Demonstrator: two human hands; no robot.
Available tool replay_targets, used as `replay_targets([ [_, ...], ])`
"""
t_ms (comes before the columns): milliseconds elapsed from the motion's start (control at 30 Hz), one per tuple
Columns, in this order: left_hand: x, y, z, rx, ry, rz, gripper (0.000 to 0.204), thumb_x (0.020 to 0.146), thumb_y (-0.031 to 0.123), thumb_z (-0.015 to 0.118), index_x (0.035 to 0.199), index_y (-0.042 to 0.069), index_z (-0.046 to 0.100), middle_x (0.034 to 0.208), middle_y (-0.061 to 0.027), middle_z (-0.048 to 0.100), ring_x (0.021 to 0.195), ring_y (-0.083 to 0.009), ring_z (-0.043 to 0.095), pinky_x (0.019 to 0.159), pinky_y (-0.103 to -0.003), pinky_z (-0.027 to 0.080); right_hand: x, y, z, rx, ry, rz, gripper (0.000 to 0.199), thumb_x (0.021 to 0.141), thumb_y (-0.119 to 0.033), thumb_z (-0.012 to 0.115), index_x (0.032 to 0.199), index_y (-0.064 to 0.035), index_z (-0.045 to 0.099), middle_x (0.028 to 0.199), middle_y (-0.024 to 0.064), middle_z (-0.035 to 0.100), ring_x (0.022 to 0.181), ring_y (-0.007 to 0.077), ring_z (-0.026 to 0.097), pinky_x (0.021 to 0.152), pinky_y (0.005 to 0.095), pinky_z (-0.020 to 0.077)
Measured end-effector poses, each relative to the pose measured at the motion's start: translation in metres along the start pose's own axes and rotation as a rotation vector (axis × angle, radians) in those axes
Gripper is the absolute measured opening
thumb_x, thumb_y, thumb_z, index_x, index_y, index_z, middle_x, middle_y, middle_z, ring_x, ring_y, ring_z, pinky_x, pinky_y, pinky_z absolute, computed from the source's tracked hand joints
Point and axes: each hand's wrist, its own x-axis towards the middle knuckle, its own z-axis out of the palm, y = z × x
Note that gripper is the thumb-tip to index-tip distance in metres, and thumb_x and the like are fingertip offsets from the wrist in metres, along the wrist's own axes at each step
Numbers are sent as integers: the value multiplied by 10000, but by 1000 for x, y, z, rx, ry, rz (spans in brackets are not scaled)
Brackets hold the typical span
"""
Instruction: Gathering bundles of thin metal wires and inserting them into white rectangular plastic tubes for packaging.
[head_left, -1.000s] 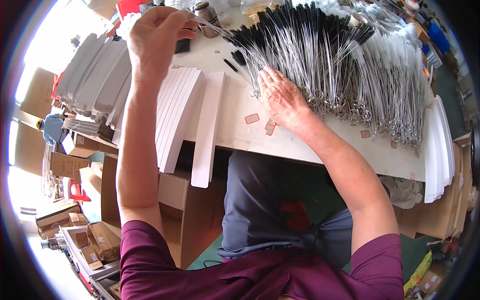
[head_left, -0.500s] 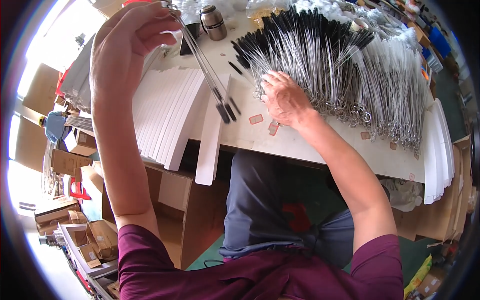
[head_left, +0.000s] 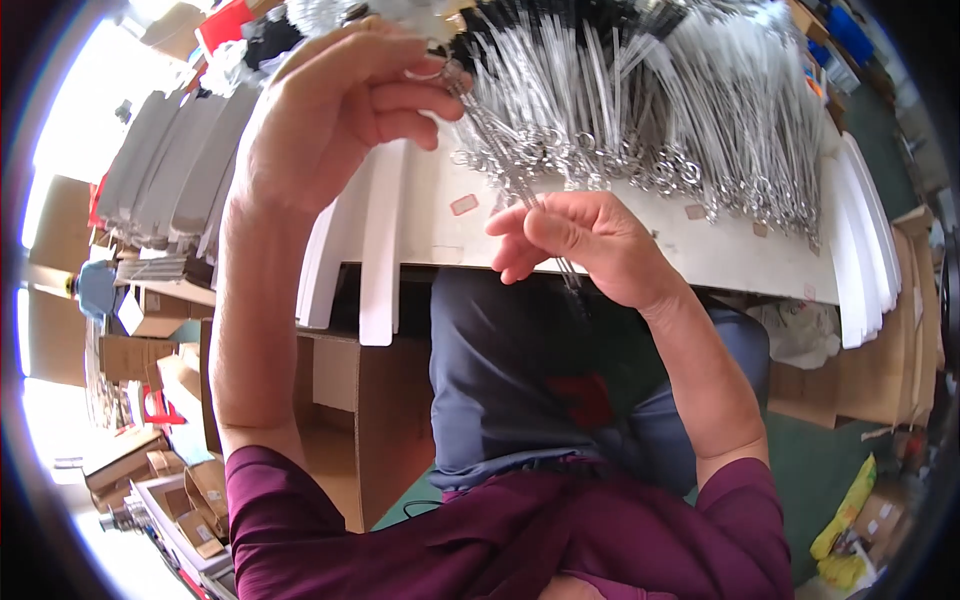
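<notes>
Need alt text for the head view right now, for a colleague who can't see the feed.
Both hands hold a few long thin metal forceps-like tools above a white table: the left hand grips the ring-handle end, the right hand pinches the tips. Behind lies a big heap of the same metal tools, with long white flat boxes fanned at left.

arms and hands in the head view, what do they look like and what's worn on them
Both arms are bare from above the elbow down, with short maroon sleeves at the upper arms. The left hand and right hand wear no gloves; no rings, watch or bands show.
</notes>
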Motion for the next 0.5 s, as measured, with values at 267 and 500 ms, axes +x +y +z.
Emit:
replay_targets([
  [267,13,-28,30,44,-93,-52,111,1020,133,540,966,44,579,1004,-184,739,820,-202,738,618,-294,560,-66,4,-21,-125,220,60,407,1075,-317,588,1155,67,699,809,59,711,638,102,636,603,239,524],
  [500,11,-52,51,-75,-224,-200,139,1023,125,484,893,79,466,1114,-282,682,776,-214,679,603,-276,527,-101,8,-39,-287,325,102,289,1064,-223,620,1151,33,723,827,47,712,686,87,626,626,234,522],
])
